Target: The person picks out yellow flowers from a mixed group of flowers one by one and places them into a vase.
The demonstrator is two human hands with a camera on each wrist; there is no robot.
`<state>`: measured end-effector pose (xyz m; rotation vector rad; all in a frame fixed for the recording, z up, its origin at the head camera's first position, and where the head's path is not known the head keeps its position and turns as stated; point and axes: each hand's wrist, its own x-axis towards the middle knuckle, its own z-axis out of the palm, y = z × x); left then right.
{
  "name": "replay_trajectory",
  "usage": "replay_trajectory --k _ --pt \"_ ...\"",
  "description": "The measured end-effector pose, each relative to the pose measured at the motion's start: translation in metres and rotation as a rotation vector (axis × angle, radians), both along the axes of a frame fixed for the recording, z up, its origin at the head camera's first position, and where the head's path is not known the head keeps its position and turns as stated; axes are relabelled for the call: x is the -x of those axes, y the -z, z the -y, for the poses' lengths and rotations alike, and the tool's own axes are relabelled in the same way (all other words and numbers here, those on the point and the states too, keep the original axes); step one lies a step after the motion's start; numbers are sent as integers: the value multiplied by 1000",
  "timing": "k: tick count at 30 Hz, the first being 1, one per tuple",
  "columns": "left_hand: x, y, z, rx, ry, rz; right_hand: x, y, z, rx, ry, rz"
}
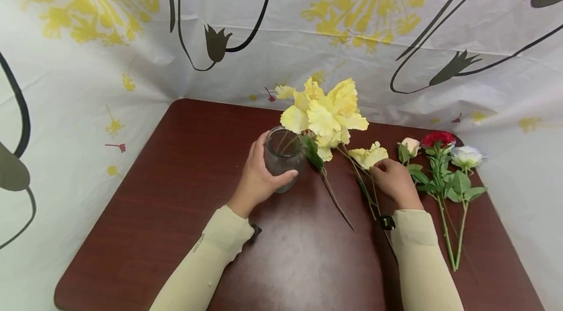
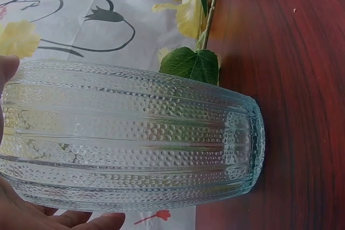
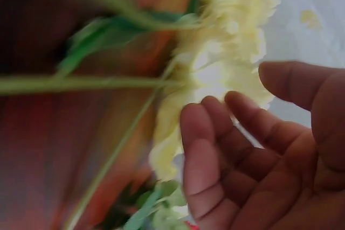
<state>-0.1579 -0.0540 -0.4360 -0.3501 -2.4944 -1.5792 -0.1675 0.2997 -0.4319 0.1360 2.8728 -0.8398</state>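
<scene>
My left hand [image 1: 259, 174] grips a clear glass vase [image 1: 278, 160] round its side. The vase stands upright on the table, its ribbed, dimpled glass [image 2: 145, 133] close up in the left wrist view. Large yellow flowers [image 1: 325, 115] spread beside and above its rim, and thin stems show at its mouth. My right hand [image 1: 394, 183] is at a smaller yellow bloom [image 1: 368, 156]. Seen from the right wrist, the fingers [image 3: 202, 160] are loosely bent with the thumb apart, in front of yellow petals [image 3: 237, 20]; nothing is visibly pinched.
At the right of the brown table [image 1: 176, 203] lie a red flower [image 1: 438, 139], a white rose [image 1: 467, 157] and a pale pink bud [image 1: 410, 146]. A leafy stem [image 1: 337, 201] lies right of the vase. Patterned cloth [image 1: 264, 3] hangs behind the table.
</scene>
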Motion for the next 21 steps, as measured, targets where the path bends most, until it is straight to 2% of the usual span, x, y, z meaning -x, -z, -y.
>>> replay_trajectory --k 6,10,15,21 --pt "0 0 0 1 -3 -6 2 17 -10 -56 -50 67" --pt "0 0 0 -1 -4 -6 1 24 -11 -57 -54 73" --pt "0 0 0 -8 -2 -11 1 24 -12 -52 -53 47" --pt "0 -1 0 -9 1 -4 -2 16 -10 -31 -21 23"
